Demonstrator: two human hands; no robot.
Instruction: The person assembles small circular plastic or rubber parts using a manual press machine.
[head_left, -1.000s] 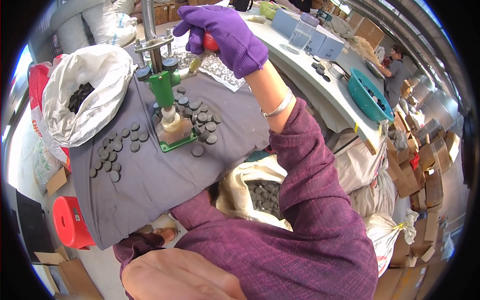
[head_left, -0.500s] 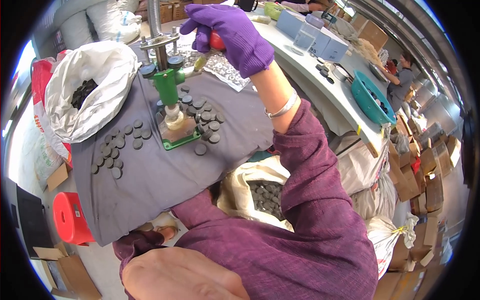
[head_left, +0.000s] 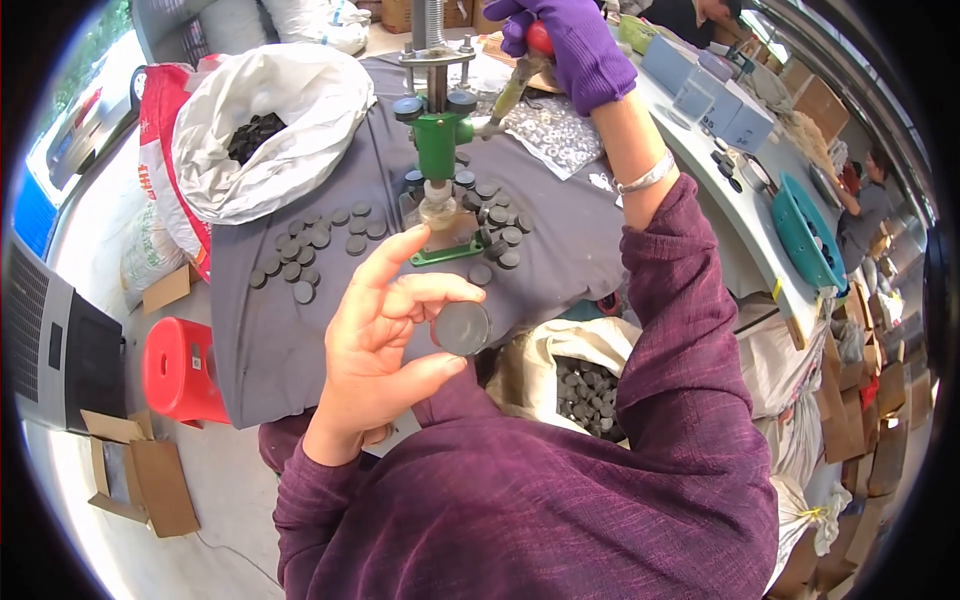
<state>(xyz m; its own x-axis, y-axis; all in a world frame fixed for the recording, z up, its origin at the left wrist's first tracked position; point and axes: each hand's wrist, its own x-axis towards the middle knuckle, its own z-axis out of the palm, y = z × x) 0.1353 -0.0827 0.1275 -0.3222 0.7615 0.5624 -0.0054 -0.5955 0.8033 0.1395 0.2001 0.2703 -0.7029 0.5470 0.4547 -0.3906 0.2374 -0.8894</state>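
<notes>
Grey disc [head_left: 461, 328] sits pinched in the left hand [head_left: 365, 352], fingers [head_left: 440, 291] curved.

Left hand [head_left: 370, 345] has a lane from the near side: bare cloth [head_left: 265, 365] from the front edge up to the loose discs. Left discs [head_left: 295, 255] leave only a narrow strip beside the press [head_left: 436, 150]. Right discs [head_left: 505, 220] crowd the base; one stray disc [head_left: 480, 273] sits just off its front. More bare cloth right of those. Upper right blocked by lever [head_left: 512, 90] and right hand [head_left: 582, 55]. White sack [head_left: 320, 145] walls off far left.
</notes>
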